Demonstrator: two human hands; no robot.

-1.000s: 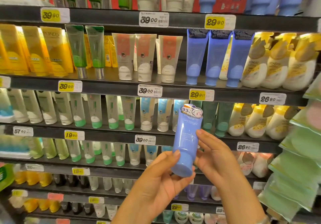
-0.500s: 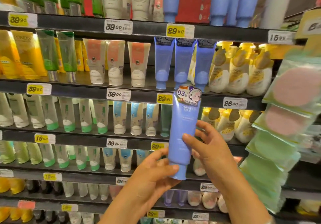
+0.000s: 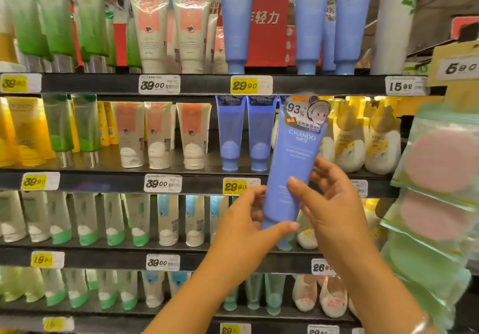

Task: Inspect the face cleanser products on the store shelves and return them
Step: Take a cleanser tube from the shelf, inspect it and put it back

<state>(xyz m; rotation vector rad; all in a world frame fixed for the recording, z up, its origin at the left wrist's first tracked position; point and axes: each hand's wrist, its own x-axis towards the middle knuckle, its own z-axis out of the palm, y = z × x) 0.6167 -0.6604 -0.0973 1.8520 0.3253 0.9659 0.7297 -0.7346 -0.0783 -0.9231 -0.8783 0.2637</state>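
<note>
Here, both hands hold one blue tube (image 3: 293,167) up in front of the store shelves, cap end down and a little tilted. The left hand (image 3: 248,219) curls round its bottom end with the thumb across the front, and the right hand (image 3: 334,204) grips its right side with the thumb on the front. Behind it, two more blue tubes (image 3: 245,134) stand on the shelf (image 3: 108,182) above a yellow price tag (image 3: 234,186).

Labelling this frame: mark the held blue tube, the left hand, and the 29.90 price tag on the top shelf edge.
held blue tube (image 3: 298,152), head view, on the front label below the brand name.
left hand (image 3: 248,222), head view, on the back of the hand.
29.90 price tag (image 3: 245,85), head view, on its yellow part.
</note>
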